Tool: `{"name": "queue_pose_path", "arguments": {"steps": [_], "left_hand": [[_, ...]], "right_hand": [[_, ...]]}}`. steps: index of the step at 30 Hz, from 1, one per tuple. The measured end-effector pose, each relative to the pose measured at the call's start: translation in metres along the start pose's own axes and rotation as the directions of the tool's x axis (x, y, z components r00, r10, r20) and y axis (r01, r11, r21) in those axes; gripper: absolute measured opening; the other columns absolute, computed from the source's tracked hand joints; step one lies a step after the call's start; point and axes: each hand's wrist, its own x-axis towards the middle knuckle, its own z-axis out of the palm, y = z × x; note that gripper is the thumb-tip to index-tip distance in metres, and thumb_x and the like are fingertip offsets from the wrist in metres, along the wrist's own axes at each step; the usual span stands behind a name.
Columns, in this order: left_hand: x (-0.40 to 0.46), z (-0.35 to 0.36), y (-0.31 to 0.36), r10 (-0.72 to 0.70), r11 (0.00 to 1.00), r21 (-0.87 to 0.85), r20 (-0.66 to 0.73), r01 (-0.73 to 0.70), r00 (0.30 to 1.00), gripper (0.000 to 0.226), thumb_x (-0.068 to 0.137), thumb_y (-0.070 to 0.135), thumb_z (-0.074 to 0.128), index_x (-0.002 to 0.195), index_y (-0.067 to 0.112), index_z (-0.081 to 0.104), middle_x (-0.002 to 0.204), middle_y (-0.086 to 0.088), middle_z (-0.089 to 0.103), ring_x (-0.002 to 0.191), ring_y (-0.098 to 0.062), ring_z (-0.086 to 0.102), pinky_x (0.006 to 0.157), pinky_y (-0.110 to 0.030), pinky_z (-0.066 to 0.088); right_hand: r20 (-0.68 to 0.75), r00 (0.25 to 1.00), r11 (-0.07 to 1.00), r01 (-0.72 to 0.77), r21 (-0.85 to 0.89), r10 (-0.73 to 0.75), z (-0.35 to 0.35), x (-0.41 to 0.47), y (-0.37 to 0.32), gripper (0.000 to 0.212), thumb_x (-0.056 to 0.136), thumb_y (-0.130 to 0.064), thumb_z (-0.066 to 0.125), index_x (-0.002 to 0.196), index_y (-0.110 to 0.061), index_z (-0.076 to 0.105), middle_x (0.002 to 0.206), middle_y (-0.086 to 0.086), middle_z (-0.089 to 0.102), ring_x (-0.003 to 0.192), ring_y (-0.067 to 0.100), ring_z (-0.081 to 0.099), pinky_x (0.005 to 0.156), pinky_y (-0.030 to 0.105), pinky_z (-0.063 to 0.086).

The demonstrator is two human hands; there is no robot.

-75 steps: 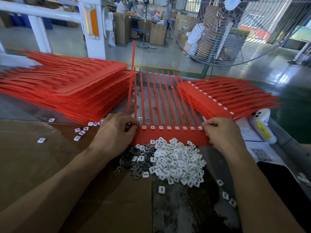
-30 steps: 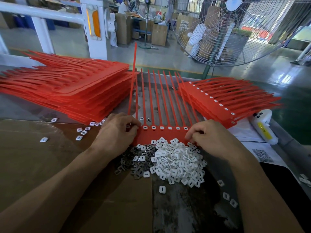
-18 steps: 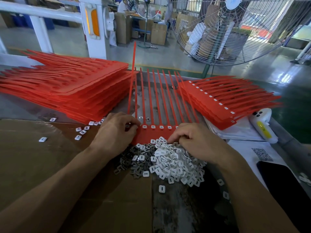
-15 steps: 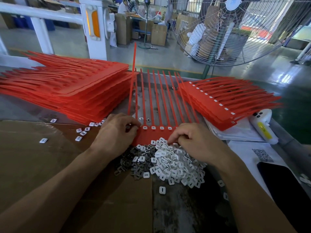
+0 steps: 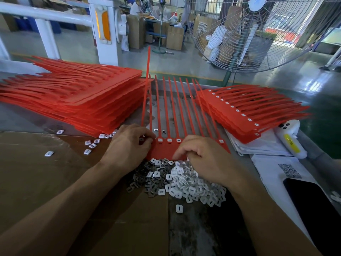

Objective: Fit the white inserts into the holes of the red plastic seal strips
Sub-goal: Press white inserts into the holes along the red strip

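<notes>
The left hand (image 5: 129,145) pinches the red seal strip's (image 5: 164,150) left end; the right hand (image 5: 204,157), fingers curled, digs into the white inserts (image 5: 186,183) heaped at its near edge.

Glossy green floor (image 5: 287,78), big fan (image 5: 258,32), stacked cartons (image 5: 173,36).
</notes>
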Motion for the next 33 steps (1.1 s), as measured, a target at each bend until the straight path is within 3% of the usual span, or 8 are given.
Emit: {"name": "queue_pose_path", "arguments": {"steps": [4,7,12,14,22,27,30,33], "left_hand": [[0.0,0.0,0.0,0.009,1.0,-0.009,-0.002,-0.009,1.0,0.016,0.096,0.031,0.063,0.107,0.037,0.073,0.114,0.014,0.064,0.114,-0.008,0.045,0.095,-0.029,0.04],[0.0,-0.001,0.0,0.014,1.0,-0.006,-0.001,-0.014,1.0,0.016,0.096,0.031,0.064,0.107,0.037,0.073,0.113,0.016,0.063,0.11,-0.003,0.043,0.087,-0.018,0.036],[-0.001,-0.002,0.003,0.023,1.0,-0.001,-0.004,-0.023,1.0,0.016,0.095,0.028,0.066,0.108,0.035,0.074,0.114,0.015,0.061,0.117,-0.01,0.044,0.092,-0.024,0.038],[-0.002,-0.004,0.006,0.001,1.0,-0.002,-0.022,-0.001,1.0,0.019,0.094,0.027,0.067,0.111,0.031,0.073,0.12,0.011,0.058,0.121,-0.014,0.047,0.104,-0.035,0.042],[-0.004,-0.015,0.012,-0.144,0.972,0.179,-0.039,0.149,0.989,0.042,0.093,0.048,0.065,0.127,0.024,0.059,0.12,0.005,0.064,0.115,-0.02,0.056,0.106,-0.046,0.042],[-0.001,-0.014,0.008,-0.18,0.984,-0.003,-0.032,0.18,0.983,0.04,0.091,0.035,0.073,0.128,0.026,0.061,0.112,0.014,0.065,0.113,-0.016,0.06,0.105,-0.046,0.045],[0.001,-0.013,0.004,-0.202,0.969,-0.153,-0.045,0.193,0.978,0.04,0.089,0.027,0.076,0.127,0.031,0.062,0.097,0.028,0.058,0.1,-0.004,0.061,0.087,-0.025,0.047],[0.002,-0.014,0.003,-0.204,0.949,-0.257,-0.059,0.182,0.977,0.04,0.089,0.021,0.076,0.122,0.038,0.061,0.099,0.023,0.063,0.1,-0.002,0.062,0.088,-0.03,0.052]], "right_hand": [[0.056,0.998,1.0,0.015,-0.023,-0.013,0.002,0.002,-0.004,0.047,0.096,0.006,0.047,0.109,-0.024,0.079,0.109,-0.02,0.063,0.103,-0.007,0.059,0.093,0.014,0.044],[0.074,0.997,1.0,-0.013,0.023,0.011,0.0,0.0,-0.003,0.047,0.095,0.003,0.047,0.099,-0.029,0.081,0.104,-0.022,0.066,0.097,-0.008,0.063,0.084,0.013,0.047],[-0.379,0.897,0.972,-0.232,0.033,0.227,-0.014,-0.001,0.017,0.029,0.097,-0.008,0.057,0.105,-0.025,0.079,0.108,-0.015,0.072,0.096,-0.006,0.065,0.079,0.007,0.045],[-0.505,0.784,0.894,-0.445,-0.054,0.36,-0.023,-0.005,0.033,0.023,0.096,-0.018,0.059,0.11,-0.021,0.077,0.11,-0.005,0.074,0.102,0.013,0.068,0.084,0.028,0.05],[-0.376,0.709,0.71,-0.685,-0.165,0.597,-0.027,-0.009,0.051,0.04,0.09,-0.056,0.069,0.1,-0.017,0.073,0.093,0.002,0.071,0.089,0.026,0.066,0.071,0.035,0.046],[-0.367,0.68,0.76,-0.635,0.138,0.635,-0.026,-0.01,0.057,0.034,0.086,-0.037,0.08,0.113,-0.019,0.069,0.101,-0.006,0.066,0.091,0.014,0.059,0.078,0.033,0.044],[-0.363,0.661,0.751,-0.528,0.396,0.656,-0.027,-0.007,0.062,0.026,0.086,-0.025,0.081,0.109,-0.018,0.068,0.099,-0.003,0.072,0.085,0.012,0.067,0.059,0.025,0.046],[-0.295,0.666,0.684,-0.451,0.573,0.685,-0.028,-0.006,0.062,0.021,0.088,-0.02,0.079,0.108,-0.019,0.07,0.094,-0.005,0.077,0.082,0.016,0.073,0.045,0.024,0.047]]}}
